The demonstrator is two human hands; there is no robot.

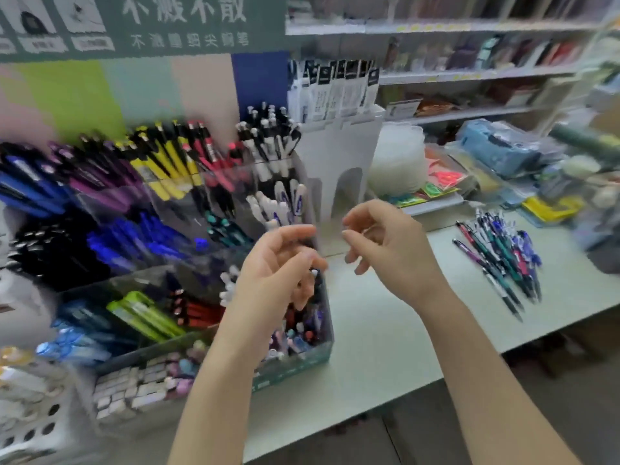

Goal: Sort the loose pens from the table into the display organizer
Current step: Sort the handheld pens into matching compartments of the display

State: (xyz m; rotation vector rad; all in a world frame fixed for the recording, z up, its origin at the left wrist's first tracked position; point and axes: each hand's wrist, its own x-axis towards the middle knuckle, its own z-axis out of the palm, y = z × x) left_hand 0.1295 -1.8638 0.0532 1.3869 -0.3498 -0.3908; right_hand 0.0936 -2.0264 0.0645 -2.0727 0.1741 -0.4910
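Note:
A tiered clear display organizer [320, 355] full of coloured pens stands on the left of the pale green table [385, 347]. A heap of loose pens [500, 260] lies on the table at the right. My left hand [278, 280] hovers over the organizer's right-hand compartments with fingers loosely curled and nothing in it. My right hand [385, 246] hangs in the air just right of the organizer, above the table, fingers relaxed and holding nothing. The two hands are close together but apart. The picture is blurred by motion.
A white cardboard stand [339, 169] with packaged refills rises behind the hands. Packets and boxes of stationery [496, 152] crowd the table's back right. Shelves [469, 75] line the wall. A white perforated basket [30, 411] sits at the lower left.

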